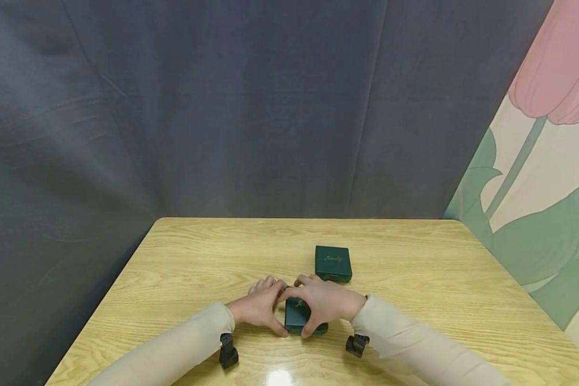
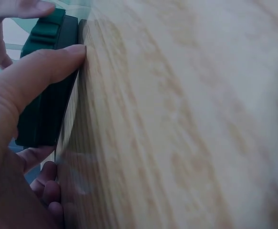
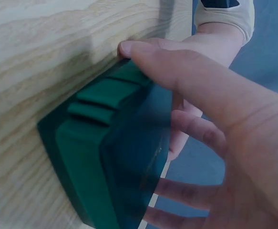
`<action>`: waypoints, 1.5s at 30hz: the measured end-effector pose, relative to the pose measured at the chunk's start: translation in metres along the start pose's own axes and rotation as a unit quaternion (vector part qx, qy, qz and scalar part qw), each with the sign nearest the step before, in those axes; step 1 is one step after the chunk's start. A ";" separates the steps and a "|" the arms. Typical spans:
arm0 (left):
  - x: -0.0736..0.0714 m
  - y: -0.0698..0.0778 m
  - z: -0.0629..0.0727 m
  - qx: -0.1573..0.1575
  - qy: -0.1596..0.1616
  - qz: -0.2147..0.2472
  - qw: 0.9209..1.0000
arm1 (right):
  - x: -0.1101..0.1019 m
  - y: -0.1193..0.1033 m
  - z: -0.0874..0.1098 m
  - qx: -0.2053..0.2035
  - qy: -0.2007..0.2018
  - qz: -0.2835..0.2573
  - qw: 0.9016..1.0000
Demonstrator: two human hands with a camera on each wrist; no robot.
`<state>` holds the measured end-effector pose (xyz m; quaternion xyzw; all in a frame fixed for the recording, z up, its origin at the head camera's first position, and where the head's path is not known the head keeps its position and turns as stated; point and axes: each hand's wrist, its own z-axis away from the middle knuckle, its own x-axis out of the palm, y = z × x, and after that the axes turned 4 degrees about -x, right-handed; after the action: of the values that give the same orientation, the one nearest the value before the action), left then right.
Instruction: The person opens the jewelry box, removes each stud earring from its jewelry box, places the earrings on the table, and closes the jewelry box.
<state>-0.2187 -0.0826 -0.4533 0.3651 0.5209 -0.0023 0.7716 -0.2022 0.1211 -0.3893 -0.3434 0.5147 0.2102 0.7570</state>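
Head | far box (image 1: 333, 264): gold "Jewelry" | near box (image 1: 295, 317): script part-covered, gripped by left hand (image 1: 260, 306), right hand (image 1: 327, 300)

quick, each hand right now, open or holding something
Left hand: holding the nearer green box.
Right hand: holding that same box.

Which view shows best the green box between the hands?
The right wrist view: the green box appears large, with top and two sides visible. The head view shows it small, partly covered by the right hand; the left wrist view, a side partly behind the left hand.
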 end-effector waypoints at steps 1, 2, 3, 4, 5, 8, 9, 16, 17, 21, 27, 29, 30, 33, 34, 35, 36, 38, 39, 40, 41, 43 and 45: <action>0.000 0.000 0.000 -0.001 0.000 0.000 1.000 | 0.000 -0.001 0.000 0.002 -0.001 0.003 1.000; -0.001 0.000 0.000 -0.002 -0.001 0.000 1.000 | 0.001 -0.001 0.000 0.004 -0.002 0.005 1.000; -0.001 0.001 0.001 -0.004 -0.001 -0.001 1.000 | 0.001 -0.001 -0.001 0.005 -0.003 0.009 1.000; -0.001 0.001 0.001 -0.004 -0.002 0.000 1.000 | 0.001 -0.001 -0.001 0.006 -0.004 0.010 1.000; -0.001 0.001 0.001 -0.004 -0.002 0.000 1.000 | 0.001 -0.002 -0.001 0.006 -0.004 0.010 1.000; -0.001 0.001 0.001 -0.003 -0.002 0.001 1.000 | 0.001 -0.002 -0.002 0.007 -0.005 0.006 1.000; -0.001 0.001 0.002 -0.002 -0.002 0.001 1.000 | 0.001 -0.002 -0.002 0.007 -0.005 0.004 1.000; -0.002 0.002 0.003 -0.004 -0.005 0.004 1.000 | 0.001 -0.001 -0.002 -0.002 0.002 -0.001 1.000; -0.002 0.002 0.003 -0.004 -0.006 0.005 1.000 | 0.001 -0.001 -0.002 -0.004 0.004 -0.003 1.000; -0.002 0.002 0.003 -0.007 -0.010 0.006 1.000 | 0.001 0.001 -0.002 -0.010 0.009 -0.004 1.000; -0.002 0.003 0.003 -0.007 -0.010 0.006 1.000 | 0.000 0.000 0.000 -0.008 0.010 0.001 1.000; -0.002 0.003 0.003 -0.007 -0.010 0.005 1.000 | -0.001 -0.001 0.000 -0.006 0.010 0.002 1.000; -0.002 0.003 0.003 -0.006 -0.010 0.004 1.000 | -0.001 -0.001 0.000 -0.006 0.011 0.003 1.000; -0.002 0.003 0.002 -0.006 -0.012 0.003 1.000 | -0.002 -0.001 0.000 -0.005 0.012 0.004 1.000; -0.002 0.003 0.002 -0.007 -0.012 0.003 1.000 | -0.002 -0.001 0.001 -0.005 0.012 0.005 1.000; -0.002 0.003 0.002 -0.007 -0.013 0.003 1.000 | -0.002 -0.001 0.001 -0.005 0.013 0.006 1.000; -0.002 0.003 0.002 -0.007 -0.014 0.003 1.000 | -0.003 -0.001 0.001 -0.005 0.013 0.006 1.000; -0.002 0.003 0.002 -0.007 -0.014 0.003 1.000 | -0.004 -0.001 0.002 -0.006 0.015 0.008 1.000; -0.002 0.003 0.002 -0.007 -0.014 0.002 1.000 | -0.004 -0.001 0.002 -0.006 0.016 0.008 1.000; -0.002 0.003 0.002 -0.007 -0.014 0.002 1.000 | -0.005 -0.001 0.003 -0.006 0.019 0.007 1.000; -0.003 0.003 0.002 -0.006 -0.014 0.003 1.000 | -0.006 -0.001 0.004 -0.006 0.021 0.006 1.000; -0.003 0.003 0.003 -0.007 -0.015 0.003 1.000 | -0.010 -0.001 0.007 -0.004 0.029 0.001 1.000; -0.003 0.002 0.003 -0.007 -0.015 0.004 1.000 | -0.015 -0.001 0.012 0.000 0.039 -0.017 0.999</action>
<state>-0.2172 -0.0835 -0.4491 0.3619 0.5076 -0.0015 0.7819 -0.2000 0.1295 -0.3728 -0.3604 0.5377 0.1835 0.7398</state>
